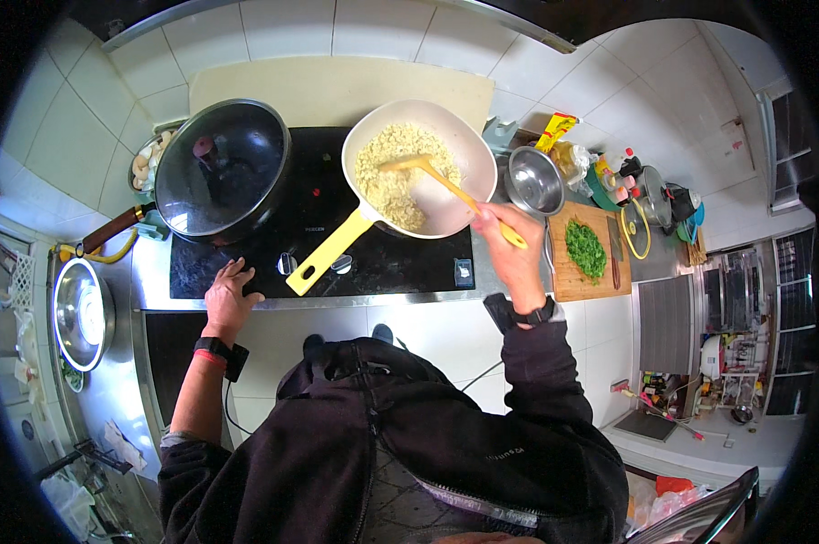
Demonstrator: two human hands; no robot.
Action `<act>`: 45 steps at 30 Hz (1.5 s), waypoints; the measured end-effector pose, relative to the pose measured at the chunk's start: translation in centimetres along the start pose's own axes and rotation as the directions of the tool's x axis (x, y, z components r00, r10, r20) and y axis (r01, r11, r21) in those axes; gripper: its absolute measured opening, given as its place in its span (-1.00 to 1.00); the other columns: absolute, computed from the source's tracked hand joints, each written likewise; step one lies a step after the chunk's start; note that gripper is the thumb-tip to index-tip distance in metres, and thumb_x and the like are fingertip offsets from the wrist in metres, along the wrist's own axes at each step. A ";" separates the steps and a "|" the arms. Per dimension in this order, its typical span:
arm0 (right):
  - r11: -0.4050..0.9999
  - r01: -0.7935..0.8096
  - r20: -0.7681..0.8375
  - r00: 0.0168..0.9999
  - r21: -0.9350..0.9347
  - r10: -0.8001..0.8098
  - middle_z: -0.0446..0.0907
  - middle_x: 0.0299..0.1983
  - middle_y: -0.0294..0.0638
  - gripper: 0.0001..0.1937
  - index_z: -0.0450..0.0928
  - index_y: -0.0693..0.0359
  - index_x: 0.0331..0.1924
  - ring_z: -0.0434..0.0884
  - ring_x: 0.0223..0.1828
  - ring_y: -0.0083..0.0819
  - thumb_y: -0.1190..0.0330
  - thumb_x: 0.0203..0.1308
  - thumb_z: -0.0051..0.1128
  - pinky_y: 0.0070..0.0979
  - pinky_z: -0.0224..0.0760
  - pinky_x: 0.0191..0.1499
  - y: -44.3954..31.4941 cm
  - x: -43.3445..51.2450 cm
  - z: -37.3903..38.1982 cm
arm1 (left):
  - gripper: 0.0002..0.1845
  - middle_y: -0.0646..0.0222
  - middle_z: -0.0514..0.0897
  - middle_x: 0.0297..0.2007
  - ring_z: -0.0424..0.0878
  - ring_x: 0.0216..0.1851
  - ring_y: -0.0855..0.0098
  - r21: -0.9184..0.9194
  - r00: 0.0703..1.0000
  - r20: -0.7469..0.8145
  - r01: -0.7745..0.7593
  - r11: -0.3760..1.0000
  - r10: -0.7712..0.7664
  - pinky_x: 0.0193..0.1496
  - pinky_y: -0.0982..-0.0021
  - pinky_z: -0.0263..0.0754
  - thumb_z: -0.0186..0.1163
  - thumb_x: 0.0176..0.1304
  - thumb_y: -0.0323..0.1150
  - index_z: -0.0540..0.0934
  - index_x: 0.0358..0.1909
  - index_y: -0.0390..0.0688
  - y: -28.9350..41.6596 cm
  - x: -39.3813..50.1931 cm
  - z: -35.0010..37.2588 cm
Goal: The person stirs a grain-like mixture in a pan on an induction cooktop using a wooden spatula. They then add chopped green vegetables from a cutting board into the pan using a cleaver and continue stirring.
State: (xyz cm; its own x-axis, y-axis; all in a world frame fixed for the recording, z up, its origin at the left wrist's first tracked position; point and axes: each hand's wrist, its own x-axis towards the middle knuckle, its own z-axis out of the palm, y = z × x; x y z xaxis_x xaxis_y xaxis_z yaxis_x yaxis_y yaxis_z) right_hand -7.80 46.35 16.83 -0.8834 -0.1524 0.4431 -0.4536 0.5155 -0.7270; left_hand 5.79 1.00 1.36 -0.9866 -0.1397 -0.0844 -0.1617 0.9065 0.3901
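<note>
My right hand [516, 248] is closed around the handle of a wooden spatula [450, 189]. The spatula's blade rests in a heap of pale yellow crumbly food [392, 180] inside a white pan [474, 160]. This pan stands on the right of a black glass cooktop [314, 170], and its yellow handle [331, 251] points toward me, to the left. With fingers spread, my left hand [230, 294] lies on the cooktop's front edge, holding nothing. Beyond it sits a dark wok with a glass lid [222, 166] and a brown handle.
Right of the pan are a steel bowl [535, 180] and a wooden cutting board [586, 289] bearing chopped greens [585, 249] and a knife [615, 251]. Bottles [616, 183] crowd the back right. A bowl of eggs [142, 166] and a steel basin [83, 313] stand left.
</note>
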 end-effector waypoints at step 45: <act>0.949 -0.312 0.218 0.930 0.049 0.295 0.70 -0.37 -0.22 -0.81 0.76 0.38 -0.16 0.68 -0.42 -0.54 0.39 0.33 0.32 -0.60 0.55 -0.31 -4.5 1.1 -6.5 | -0.31 0.20 0.52 0.40 0.41 0.45 0.14 -0.002 1.000 0.000 -0.015 1.000 0.015 0.45 0.23 0.39 0.58 -0.11 -0.38 0.70 0.20 -0.12 0.2 0.0 -0.3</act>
State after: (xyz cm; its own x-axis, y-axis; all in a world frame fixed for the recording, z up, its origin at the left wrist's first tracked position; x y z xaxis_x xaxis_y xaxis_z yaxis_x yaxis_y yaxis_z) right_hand -5.97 49.30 24.00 -0.9813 -0.1736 0.0836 -0.1604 0.4957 -0.8535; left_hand 5.78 1.07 1.69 -0.9890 -0.1256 -0.0787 -0.1465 0.9076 0.3934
